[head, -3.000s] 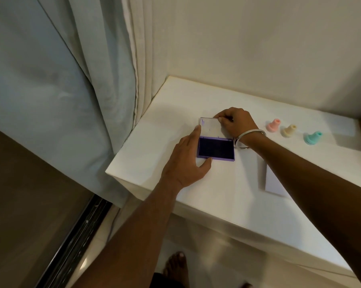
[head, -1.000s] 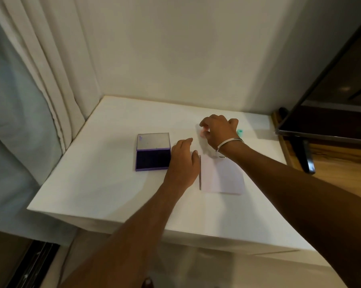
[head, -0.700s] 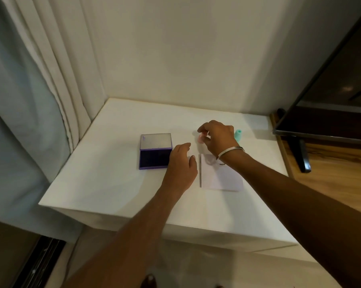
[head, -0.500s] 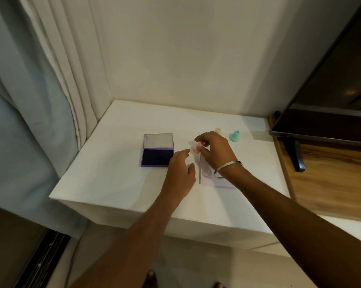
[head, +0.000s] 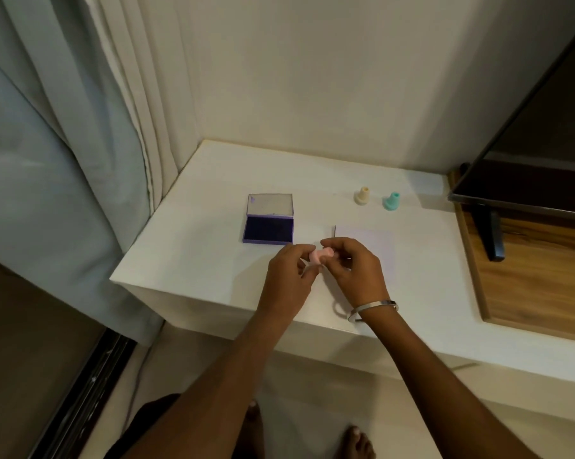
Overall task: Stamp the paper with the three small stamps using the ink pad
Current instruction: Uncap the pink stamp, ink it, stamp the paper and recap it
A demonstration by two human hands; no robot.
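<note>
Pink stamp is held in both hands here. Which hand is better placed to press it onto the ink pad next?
Probably left. The left hand is nearer the open ink pad, just beyond its fingertips. The right hand, also on the pink stamp, sits over the paper.

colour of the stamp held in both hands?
Pink stamp, held between left hand and right hand; head view.

Fingers of both hands cover part of the pink stamp (head: 320,255). The right hand (head: 355,270) hides the paper's (head: 375,240) corner at 7 o'clock.
</note>
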